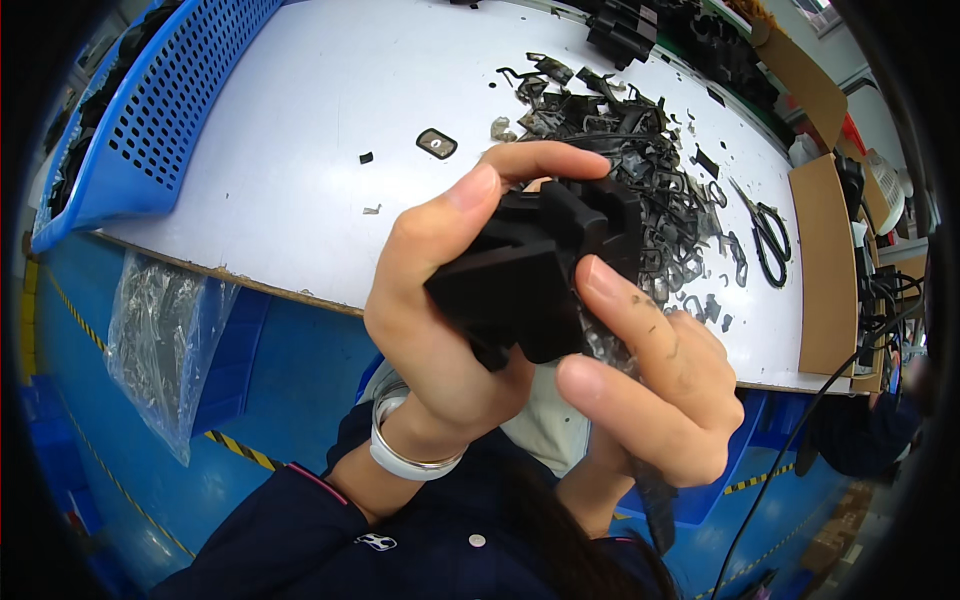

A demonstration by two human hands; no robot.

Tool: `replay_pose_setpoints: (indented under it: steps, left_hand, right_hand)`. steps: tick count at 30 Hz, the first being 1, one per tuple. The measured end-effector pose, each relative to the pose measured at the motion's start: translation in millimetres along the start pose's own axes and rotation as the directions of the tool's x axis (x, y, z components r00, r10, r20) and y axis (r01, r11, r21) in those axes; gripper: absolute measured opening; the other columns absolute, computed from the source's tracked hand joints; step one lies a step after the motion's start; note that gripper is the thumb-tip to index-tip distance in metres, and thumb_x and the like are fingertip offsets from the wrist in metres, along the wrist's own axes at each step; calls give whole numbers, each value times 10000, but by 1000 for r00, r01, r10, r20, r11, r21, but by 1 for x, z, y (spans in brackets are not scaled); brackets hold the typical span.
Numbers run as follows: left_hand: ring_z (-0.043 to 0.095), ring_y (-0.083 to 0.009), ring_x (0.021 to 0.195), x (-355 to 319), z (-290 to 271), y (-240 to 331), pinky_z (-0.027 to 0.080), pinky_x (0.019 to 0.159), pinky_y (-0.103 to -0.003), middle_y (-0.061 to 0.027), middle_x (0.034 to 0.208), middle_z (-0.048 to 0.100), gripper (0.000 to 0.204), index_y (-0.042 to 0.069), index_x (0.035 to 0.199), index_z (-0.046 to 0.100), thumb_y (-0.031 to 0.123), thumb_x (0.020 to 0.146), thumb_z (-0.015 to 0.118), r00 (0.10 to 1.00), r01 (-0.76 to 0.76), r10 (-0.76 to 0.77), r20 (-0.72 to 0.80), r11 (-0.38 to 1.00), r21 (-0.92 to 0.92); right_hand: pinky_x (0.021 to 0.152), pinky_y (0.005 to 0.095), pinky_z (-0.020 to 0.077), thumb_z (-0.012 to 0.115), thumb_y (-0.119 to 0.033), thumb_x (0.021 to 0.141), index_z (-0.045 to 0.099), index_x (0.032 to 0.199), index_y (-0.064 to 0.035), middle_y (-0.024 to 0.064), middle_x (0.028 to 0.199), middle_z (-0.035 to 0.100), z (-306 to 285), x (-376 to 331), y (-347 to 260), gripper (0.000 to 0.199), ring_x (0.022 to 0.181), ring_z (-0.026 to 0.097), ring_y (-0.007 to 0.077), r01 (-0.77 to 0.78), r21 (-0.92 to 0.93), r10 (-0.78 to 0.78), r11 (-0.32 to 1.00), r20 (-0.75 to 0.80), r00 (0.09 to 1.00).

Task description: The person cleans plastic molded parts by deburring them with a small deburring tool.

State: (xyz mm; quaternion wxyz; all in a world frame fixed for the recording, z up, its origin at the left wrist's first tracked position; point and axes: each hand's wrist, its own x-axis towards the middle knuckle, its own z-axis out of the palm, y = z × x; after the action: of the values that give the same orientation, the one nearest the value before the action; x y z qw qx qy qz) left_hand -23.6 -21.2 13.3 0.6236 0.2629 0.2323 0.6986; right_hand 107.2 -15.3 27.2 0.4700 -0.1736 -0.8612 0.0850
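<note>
My left hand is wrapped round a black molded plastic part, holding it up in front of the table's near edge. The part has a flat angled face and several raised ribs. On its right side, my right hand is closed, with the index fingertip against the part and the thumb just below. A slim dark thing sticks out below the right hand, and something greyish shows between its thumb and index finger. Whether these are one object I cannot tell.
Behind my hands, black plastic scraps lie heaped on the white table. Scissors lie to their right, beside a cardboard box. A blue perforated basket stands at left. A small oval plate lies mid-table.
</note>
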Motion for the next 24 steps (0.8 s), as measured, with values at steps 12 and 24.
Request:
replay_pose_setpoints:
  steps: [12, 24]
  left_hand:
    - [545, -184, 780, 0, 3, -2, 438, 697, -251, -211, 1006, 531, 319, -41, 1012, 489, 187, 851, 335, 990, -143, 143, -19, 990, -5]
    - [536, -180, 786, -5, -1, 0, 435, 700, -253, -208, 1004, 523, 309, -35, 1036, 471, 174, 840, 355, 987, -142, 137, 88, 989, 47]
  right_hand:
    - [537, 189, 357, 433, -122, 865, 619, 807, 72, 191, 948, 591, -3, -10, 15, 275, 568, 429, 90, -504, -207, 294, 839, -606, 739]
    - [381, 223, 253, 645, -258, 709, 655, 773, -20, 20, 518, 495, 16, -2, 1, 247, 416, 384, 88, -368, 29, 347, 930, -405, 846]
